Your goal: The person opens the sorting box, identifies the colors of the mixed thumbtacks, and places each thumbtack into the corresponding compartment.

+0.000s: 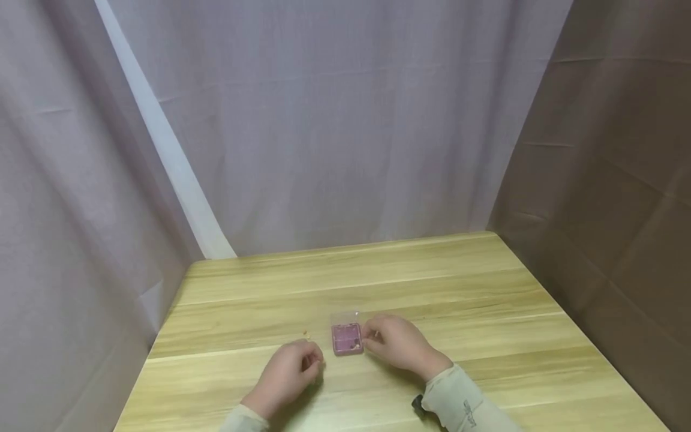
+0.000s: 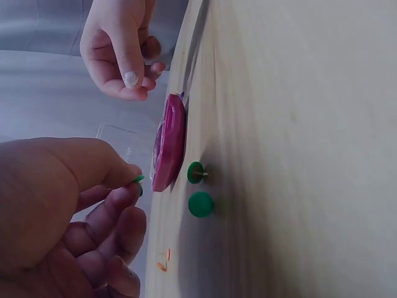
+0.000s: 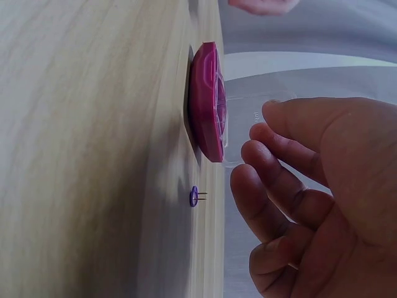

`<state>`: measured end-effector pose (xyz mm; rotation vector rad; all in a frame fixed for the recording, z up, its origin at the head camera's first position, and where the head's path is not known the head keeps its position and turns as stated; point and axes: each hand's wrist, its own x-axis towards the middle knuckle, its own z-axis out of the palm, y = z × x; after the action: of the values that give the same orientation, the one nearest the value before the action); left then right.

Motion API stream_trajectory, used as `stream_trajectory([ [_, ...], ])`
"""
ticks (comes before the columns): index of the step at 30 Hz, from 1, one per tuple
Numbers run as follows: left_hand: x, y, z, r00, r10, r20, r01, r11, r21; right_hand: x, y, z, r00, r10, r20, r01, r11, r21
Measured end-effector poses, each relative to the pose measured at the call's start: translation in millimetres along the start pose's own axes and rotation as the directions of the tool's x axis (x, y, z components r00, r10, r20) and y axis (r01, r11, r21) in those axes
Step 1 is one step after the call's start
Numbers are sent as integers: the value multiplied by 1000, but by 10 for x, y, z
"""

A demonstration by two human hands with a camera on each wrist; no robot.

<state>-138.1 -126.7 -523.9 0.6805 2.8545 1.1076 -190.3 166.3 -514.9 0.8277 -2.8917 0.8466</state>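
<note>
My left hand [image 1: 286, 371] pinches a green thumbtack [image 2: 139, 179] between thumb and forefinger, just left of the box. Two more green thumbtacks lie on the table below it: one point up [image 2: 195, 172], the other showing its round head [image 2: 200, 204]. The small magenta box [image 1: 344, 337] stands with its clear lid [image 1: 345, 316] raised at the back, a few small dark pieces in its near right corner. Beside the box's right edge hovers my right hand [image 1: 398, 343], fingers loosely bent with nothing visible between them. A purple thumbtack [image 3: 194, 196] lies near it, thin points showing.
Small orange-yellow tacks [image 2: 163, 261] lie on the wooden table [image 1: 432, 282], beyond my left hand. Grey curtains [image 1: 345, 132] hang behind the table, and a brown one [image 1: 610, 210] on the right. A dark object sits at the right cuff [image 1: 453, 396].
</note>
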Motion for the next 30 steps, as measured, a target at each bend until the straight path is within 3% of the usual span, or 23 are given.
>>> stream_trajectory([
  [9,200,47,36,999,13,-35,-11,999,42,15,14,1,1000,-10,1,10,1000,-4],
  [18,375,33,94,999,32,-21,-30,996,86,10,16,1,1000,-11,2,11,1000,-13],
  [30,473,69,186,999,48,-12,-46,988,148,-3,54,-10,1000,-12,0,12,1000,-23],
])
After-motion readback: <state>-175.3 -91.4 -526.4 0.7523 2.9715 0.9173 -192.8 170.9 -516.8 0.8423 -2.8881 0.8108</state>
